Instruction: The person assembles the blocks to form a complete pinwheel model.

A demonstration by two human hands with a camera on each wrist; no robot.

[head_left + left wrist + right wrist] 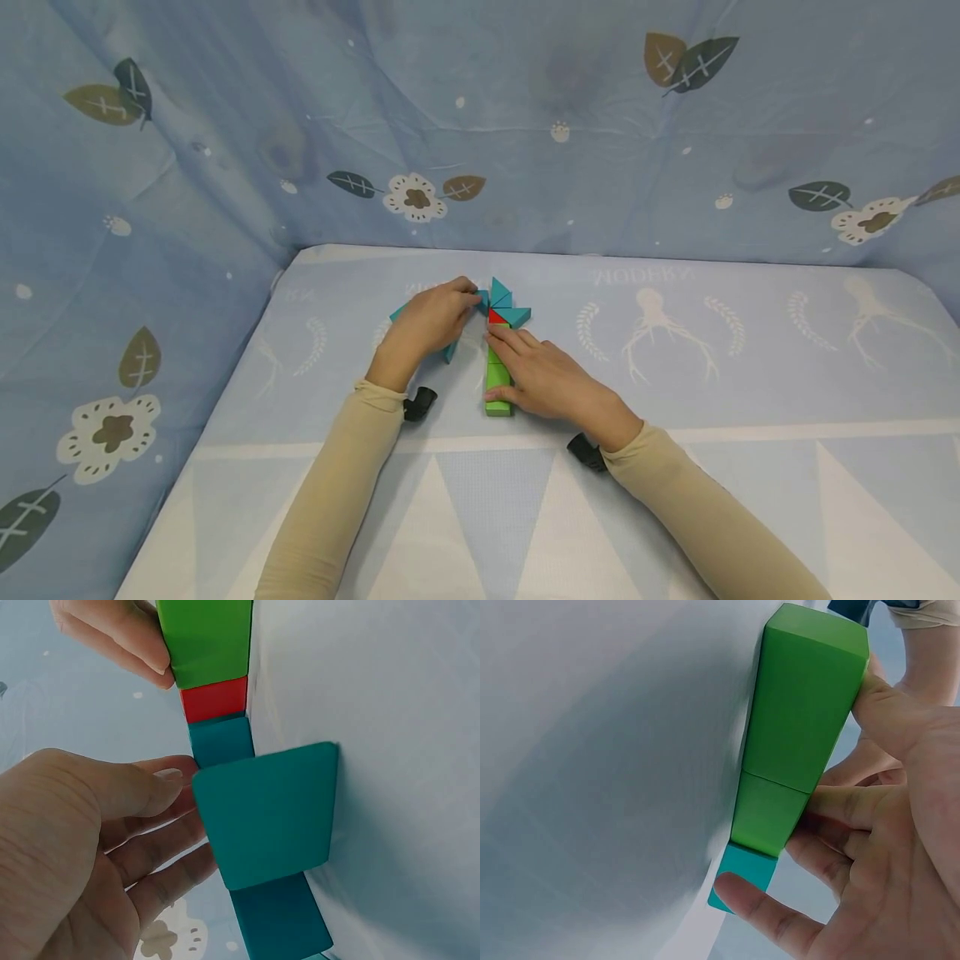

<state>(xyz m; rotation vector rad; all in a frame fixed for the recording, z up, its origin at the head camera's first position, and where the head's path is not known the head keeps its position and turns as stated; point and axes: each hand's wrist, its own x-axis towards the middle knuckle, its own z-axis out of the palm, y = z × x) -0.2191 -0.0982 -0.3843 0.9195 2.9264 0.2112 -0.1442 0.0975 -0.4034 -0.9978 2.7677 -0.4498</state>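
A column of green blocks lies on the table with a small red triangular block at its far end. Around the red piece sit several teal triangular blocks. My left hand is just left of them, its thumb and fingers at the edge of a teal block, which it pinches. My right hand rests along the green column, thumb by the near end and fingers toward the far end. One extended finger crosses a teal block in the right wrist view.
More teal blocks lie beside and under my left hand, partly hidden. A black device sits at my left wrist and another black device at the right. A blue patterned curtain hangs behind the table.
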